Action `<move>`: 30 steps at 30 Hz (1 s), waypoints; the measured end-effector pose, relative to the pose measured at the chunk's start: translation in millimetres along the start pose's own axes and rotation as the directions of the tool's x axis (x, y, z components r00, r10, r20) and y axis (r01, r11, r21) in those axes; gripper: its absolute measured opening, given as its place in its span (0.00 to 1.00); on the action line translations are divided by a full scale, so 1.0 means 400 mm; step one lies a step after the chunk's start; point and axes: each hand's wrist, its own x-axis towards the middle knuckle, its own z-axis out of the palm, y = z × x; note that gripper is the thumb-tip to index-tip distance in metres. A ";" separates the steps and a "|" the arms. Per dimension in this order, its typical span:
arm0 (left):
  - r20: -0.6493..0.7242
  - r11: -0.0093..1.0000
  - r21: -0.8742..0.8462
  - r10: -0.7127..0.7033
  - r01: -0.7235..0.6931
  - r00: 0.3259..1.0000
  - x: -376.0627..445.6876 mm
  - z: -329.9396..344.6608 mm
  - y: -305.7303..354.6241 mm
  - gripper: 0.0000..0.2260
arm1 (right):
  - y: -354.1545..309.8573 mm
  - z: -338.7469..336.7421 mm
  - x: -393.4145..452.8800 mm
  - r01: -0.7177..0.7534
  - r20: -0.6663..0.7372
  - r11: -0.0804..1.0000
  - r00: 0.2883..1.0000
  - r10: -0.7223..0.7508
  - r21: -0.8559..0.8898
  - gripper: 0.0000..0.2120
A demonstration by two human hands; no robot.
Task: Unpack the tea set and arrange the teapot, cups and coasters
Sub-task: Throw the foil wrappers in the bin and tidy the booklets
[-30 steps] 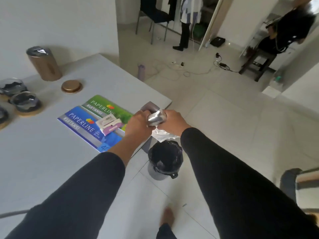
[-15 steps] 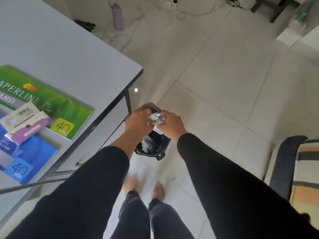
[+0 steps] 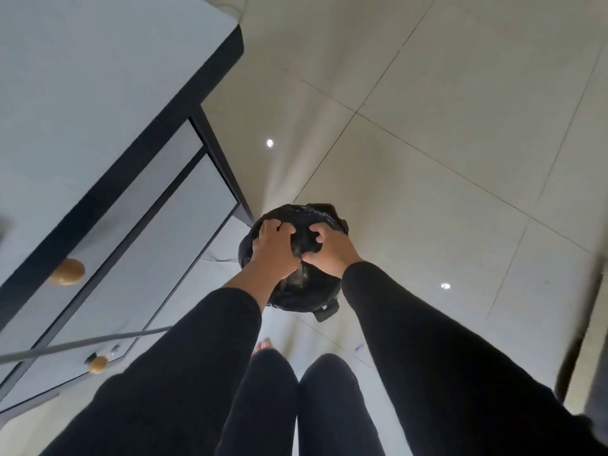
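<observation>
None of the tea set is in view. A small black bin (image 3: 320,299) lined with a black bag stands on the floor beside the table's leg. My left hand (image 3: 273,250) and my right hand (image 3: 330,250) are both down in its mouth, side by side. Their fingers are curled into the folds of the black bag (image 3: 304,240). A dull grey bit of crumpled wrapping (image 3: 297,269) shows between the two wrists, mostly hidden by the hands.
The white table (image 3: 98,77) with its dark edge fills the upper left. Below it are drawers with round gold knobs (image 3: 67,272). A grey cable (image 3: 82,342) crosses the drawers. My legs and a bare foot (image 3: 263,345) stand on the pale tiled floor (image 3: 444,110).
I have bent down from the table toward the floor. My hands carried the silver crumpled wrapping down and pushed it into the black bin; the table top items left the view.
</observation>
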 end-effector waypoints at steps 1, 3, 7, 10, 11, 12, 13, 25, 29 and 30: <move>0.017 1.000 -0.010 -0.016 0.016 1.000 -0.006 0.004 0.003 0.24 | 0.006 -0.001 -0.007 -0.012 0.002 1.000 1.000 0.012 -0.012 0.29; 0.025 0.999 -0.045 -0.027 0.028 0.999 -0.030 -0.012 0.021 0.22 | 0.008 -0.017 -0.038 -0.032 0.003 0.998 0.999 0.032 -0.052 0.28; 0.004 0.992 -0.129 -0.019 0.019 1.000 -0.110 -0.124 0.100 0.22 | -0.037 -0.111 -0.152 -0.065 -0.016 0.993 0.998 0.064 -0.095 0.27; -0.015 0.983 -0.181 0.017 -0.019 1.000 -0.191 -0.254 0.162 0.20 | -0.110 -0.210 -0.266 -0.060 -0.038 0.988 0.998 0.056 -0.140 0.23; -0.035 0.981 -0.190 0.020 -0.026 0.999 -0.219 -0.299 0.181 0.20 | -0.138 -0.244 -0.308 -0.047 -0.043 0.986 0.998 0.040 -0.160 0.21; -0.059 0.980 -0.196 0.016 -0.027 0.998 -0.249 -0.344 0.199 0.19 | -0.167 -0.278 -0.351 -0.029 -0.050 0.983 0.999 0.021 -0.179 0.20; -0.087 0.979 -0.201 0.010 -0.028 0.996 -0.279 -0.391 0.218 0.18 | -0.196 -0.310 -0.395 -0.011 -0.058 0.980 0.998 -0.001 -0.199 0.20; -0.401 0.939 -0.343 -0.124 -0.024 0.908 -0.683 -0.807 0.188 0.18 | -0.563 -0.416 -0.772 0.324 -0.122 0.861 0.909 -0.398 -0.392 0.20; -0.461 0.923 -0.378 -0.258 0.075 0.849 -0.792 -0.852 0.045 0.18 | -0.674 -0.328 -0.831 0.425 -0.077 0.811 0.867 -0.493 -0.403 0.21; -0.467 0.917 -0.388 -0.286 0.097 0.836 -0.823 -0.857 0.004 0.18 | -0.699 -0.302 -0.844 0.441 -0.062 0.796 0.859 -0.508 -0.414 0.21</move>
